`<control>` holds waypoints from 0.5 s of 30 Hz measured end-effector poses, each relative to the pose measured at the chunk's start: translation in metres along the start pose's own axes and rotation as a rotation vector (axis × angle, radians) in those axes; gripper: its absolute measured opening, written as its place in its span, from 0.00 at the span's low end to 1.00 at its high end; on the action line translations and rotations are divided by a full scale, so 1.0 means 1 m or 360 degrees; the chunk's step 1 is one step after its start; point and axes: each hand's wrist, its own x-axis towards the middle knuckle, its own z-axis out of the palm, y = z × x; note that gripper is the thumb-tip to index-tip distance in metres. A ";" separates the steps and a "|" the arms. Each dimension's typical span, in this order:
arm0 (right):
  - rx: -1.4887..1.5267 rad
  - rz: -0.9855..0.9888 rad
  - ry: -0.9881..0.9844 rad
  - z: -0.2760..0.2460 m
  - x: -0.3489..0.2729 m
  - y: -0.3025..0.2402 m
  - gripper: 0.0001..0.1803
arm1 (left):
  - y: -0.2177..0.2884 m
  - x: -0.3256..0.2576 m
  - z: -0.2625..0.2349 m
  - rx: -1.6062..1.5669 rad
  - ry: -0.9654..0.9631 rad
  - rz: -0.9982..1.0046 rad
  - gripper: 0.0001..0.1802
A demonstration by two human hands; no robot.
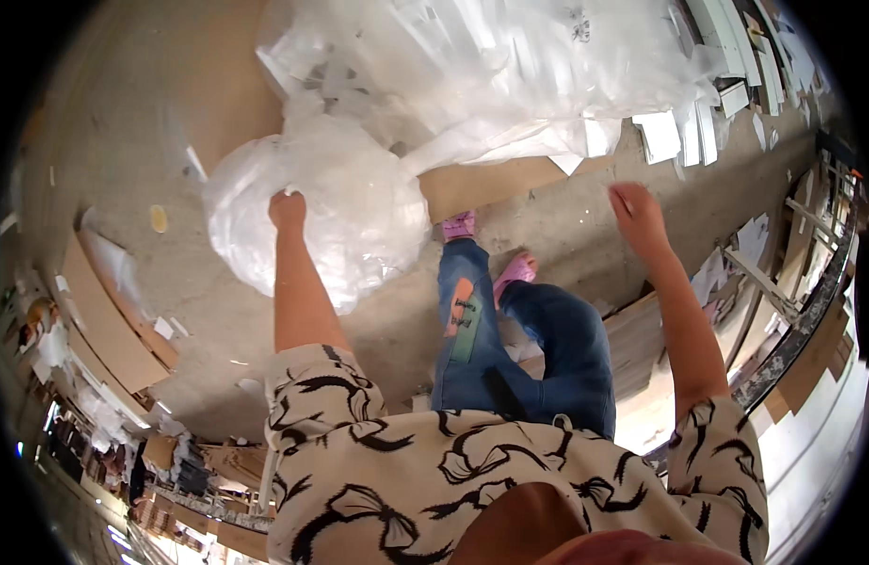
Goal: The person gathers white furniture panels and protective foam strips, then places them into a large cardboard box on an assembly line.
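My left hand (287,209) is closed on the top of a bulging translucent plastic bag (359,221), and a small white bit of the plastic sticks up at its fingers. The bag rests on the concrete floor in front of me, left of my feet. What fills it cannot be made out through the crumpled film. Away to the right, my right hand (637,215) hangs over the floor with its fingers curled in. Nothing shows in that hand, and it touches nothing.
A large heap of clear plastic film (510,71) lies ahead, against the bag, with brown cardboard (519,184) under its near edge. White boards (675,138) lie at the far right. Flat cardboard pieces (114,315) lie left; a long dark-edged bench (783,363) runs along the right.
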 end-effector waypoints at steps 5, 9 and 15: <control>0.0163 0.0168 -0.0168 0.128 0.187 -0.054 0.12 | -0.143 0.064 -0.002 -0.0493 0.0337 0.0112 0.14; -0.0609 -0.0064 0.0369 0.152 0.310 0.075 0.32 | -0.043 0.018 0.079 -0.1424 -0.0400 -0.0574 0.08; -0.0526 0.0150 0.0062 0.185 0.358 0.039 0.20 | -0.060 -0.030 -0.008 -0.1310 0.0179 -0.0129 0.15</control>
